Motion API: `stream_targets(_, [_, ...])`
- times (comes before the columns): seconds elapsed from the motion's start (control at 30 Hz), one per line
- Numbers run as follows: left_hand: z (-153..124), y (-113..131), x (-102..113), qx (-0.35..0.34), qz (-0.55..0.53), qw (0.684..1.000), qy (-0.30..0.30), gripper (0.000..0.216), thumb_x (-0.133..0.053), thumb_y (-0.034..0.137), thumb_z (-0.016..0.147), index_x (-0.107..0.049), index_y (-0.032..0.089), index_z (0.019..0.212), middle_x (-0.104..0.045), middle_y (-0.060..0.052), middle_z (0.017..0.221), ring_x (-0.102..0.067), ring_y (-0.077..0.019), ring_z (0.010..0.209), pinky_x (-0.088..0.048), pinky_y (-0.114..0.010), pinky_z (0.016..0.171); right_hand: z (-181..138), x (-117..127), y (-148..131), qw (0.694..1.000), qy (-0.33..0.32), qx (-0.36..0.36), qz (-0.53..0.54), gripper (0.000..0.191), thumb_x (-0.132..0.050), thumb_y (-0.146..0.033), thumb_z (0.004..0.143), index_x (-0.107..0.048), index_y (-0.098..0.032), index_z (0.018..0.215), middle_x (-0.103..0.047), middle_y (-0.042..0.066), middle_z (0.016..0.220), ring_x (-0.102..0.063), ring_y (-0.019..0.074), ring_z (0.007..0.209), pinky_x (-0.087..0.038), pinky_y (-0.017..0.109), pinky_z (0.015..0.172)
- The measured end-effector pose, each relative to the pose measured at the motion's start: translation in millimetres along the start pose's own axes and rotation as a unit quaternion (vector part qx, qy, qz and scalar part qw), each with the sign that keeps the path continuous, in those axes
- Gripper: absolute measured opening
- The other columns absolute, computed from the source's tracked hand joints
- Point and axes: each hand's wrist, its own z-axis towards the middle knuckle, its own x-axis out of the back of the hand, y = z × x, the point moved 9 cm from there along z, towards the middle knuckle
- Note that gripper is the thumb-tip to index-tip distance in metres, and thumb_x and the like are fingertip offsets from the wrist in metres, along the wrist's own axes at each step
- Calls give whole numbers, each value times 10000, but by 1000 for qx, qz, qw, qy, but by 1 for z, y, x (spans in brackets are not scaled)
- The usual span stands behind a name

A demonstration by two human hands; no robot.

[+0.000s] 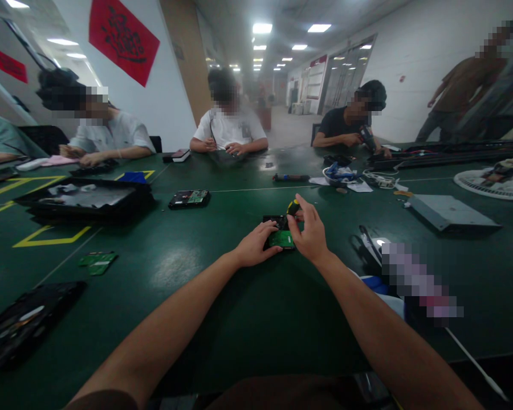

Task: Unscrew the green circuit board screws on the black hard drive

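Note:
A hard drive lies on the green table in front of me, its green circuit board facing up and its far end black. My left hand grips it from the left, with fingers over the far part and the thumb along the near edge. Pinched in the fingers of my right hand is a screwdriver with a yellow and black handle. It stands roughly upright over the drive's right side. Its tip is hidden, so I cannot tell whether it sits in a screw.
Another hard drive lies left of centre, beyond loose green circuit boards. A black tray stands at left, a black casing nearer. At right are a grey metal box and a bowl. Several people work across the table.

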Motion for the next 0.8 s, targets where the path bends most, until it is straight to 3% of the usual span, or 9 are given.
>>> stream_targets(0.17, [0,2,1,-2,-1,1000,2,634,-682,509,918,-491,199,1436,-458,-176,1587,-375,-337,1528,-345,-571,1257,0,1,2,1000,9,-1,-2,568,-622,-374,981,-440,-307,1515,-590,118,1323,-688,253,989,-656,466,845])
stream_targets(0.33, [0,1,0,3,1,1000,1,629,-684,520,915,-490,216,1431,-458,-160,1590,-375,-340,1527,-334,-587,1261,0,0,-1,1000,5,10,-10,578,-529,-332,1021,-364,-303,1573,-597,132,1375,-690,267,1047,-634,505,927])
stream_targets(0.53, [0,2,1,-2,2,1000,0,637,-676,525,919,-489,208,1439,-451,-163,1594,-369,-333,1532,-338,-559,1268,0,1,1,1000,9,-2,2,560,-583,-359,999,-417,-330,1532,-605,113,1300,-699,247,944,-662,471,825])
stream_targets(0.7, [0,0,0,-2,5,1000,1,634,-678,517,920,-488,204,1436,-456,-161,1591,-360,-330,1537,-321,-562,1276,0,1,-1,1000,6,5,-4,573,-543,-311,1014,-378,-304,1563,-599,124,1353,-691,259,1040,-634,490,931])
stream_targets(0.8, [0,0,0,-2,4,1000,2,628,-681,515,920,-489,211,1434,-460,-157,1589,-364,-330,1535,-326,-568,1272,0,0,-1,1000,4,4,2,561,-541,-312,1014,-386,-307,1553,-592,125,1348,-690,252,1010,-643,482,897])
